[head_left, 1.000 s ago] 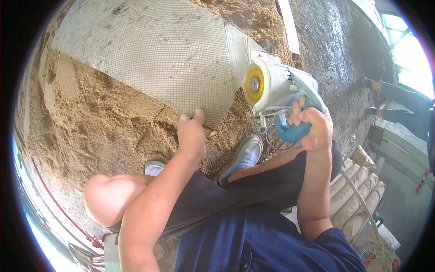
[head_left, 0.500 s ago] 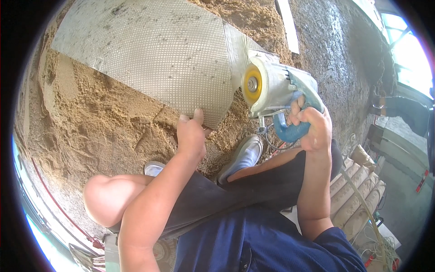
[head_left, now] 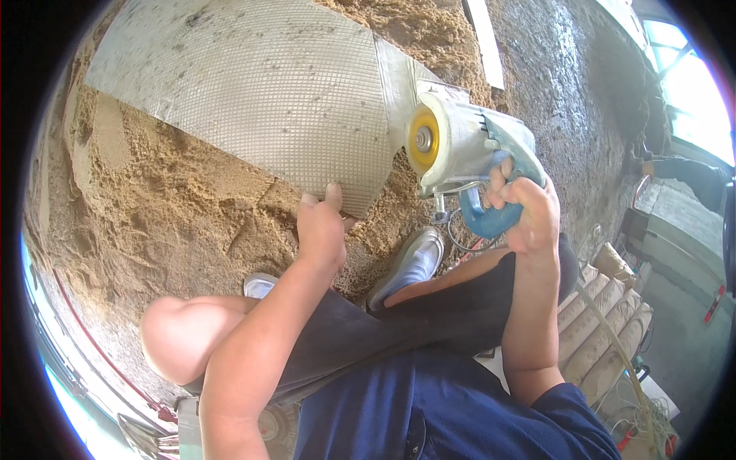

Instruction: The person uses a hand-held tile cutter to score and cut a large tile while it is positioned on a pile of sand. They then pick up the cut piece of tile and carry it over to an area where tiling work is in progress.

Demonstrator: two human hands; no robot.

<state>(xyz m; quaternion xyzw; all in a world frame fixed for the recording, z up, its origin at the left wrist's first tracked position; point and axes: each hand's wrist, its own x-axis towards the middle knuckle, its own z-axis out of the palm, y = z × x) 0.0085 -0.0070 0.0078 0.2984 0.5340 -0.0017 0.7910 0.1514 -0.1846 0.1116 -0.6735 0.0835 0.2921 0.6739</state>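
A large grey-white tile with a fine grid pattern and dark specks lies on sand, one pointed corner toward me. My left hand grips its near edge, thumb and a finger on top, other fingers hidden beneath. At the tile's right, my right hand is wrapped round the blue handle of a circular saw. The saw has a pale body and a round yellow disc with a metal hub on its left face. It is held at the tile's right corner; whether it touches the tile cannot be made out.
Loose brown sand surrounds the tile. A white strip lies at the far right of it, beside rough dark ground. My shoes stand near the tile. Several stacked bags and a loose cable are at the right.
The saw has shifted very slightly left and down. The tile's right end appears a few pixels farther left; both hands keep their hold.
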